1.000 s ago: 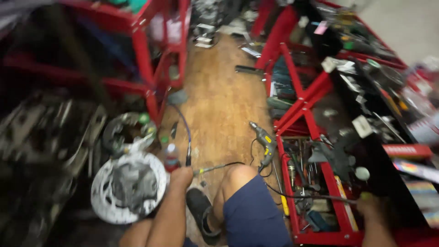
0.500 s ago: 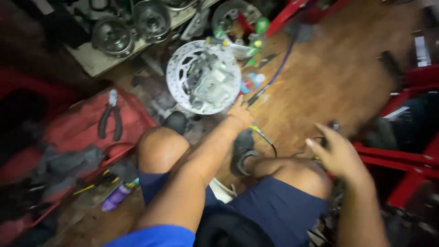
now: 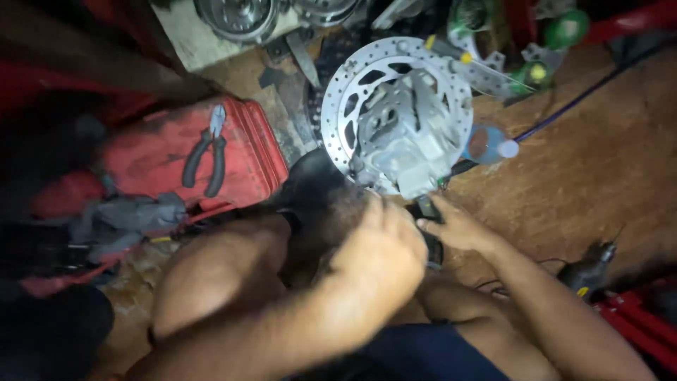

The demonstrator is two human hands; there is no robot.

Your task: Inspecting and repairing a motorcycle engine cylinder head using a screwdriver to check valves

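A perforated silver brake disc (image 3: 337, 106) with a grey metal block (image 3: 402, 130) mounted in its middle lies on the floor in front of my knees. My right hand (image 3: 462, 229) rests at the disc's lower edge, its fingers pinched on a small black part (image 3: 426, 207). Just left of it is my left hand (image 3: 384, 250), blurred, its fingers curled near the same edge. Whether the left hand holds anything is not visible.
A red tool tray (image 3: 155, 162) to the left carries black-handled pliers (image 3: 204, 152) and a grey tool (image 3: 127, 212). Round metal parts (image 3: 240, 14) sit at the top. On the wooden floor lie a purple cable (image 3: 564, 116), a blue can (image 3: 485, 144) and a power tool (image 3: 589, 267).
My right hand has swung in from the right to the disc's lower edge and now pinches the black part. My left hand has drawn back slightly. The view has closed in on the disc.
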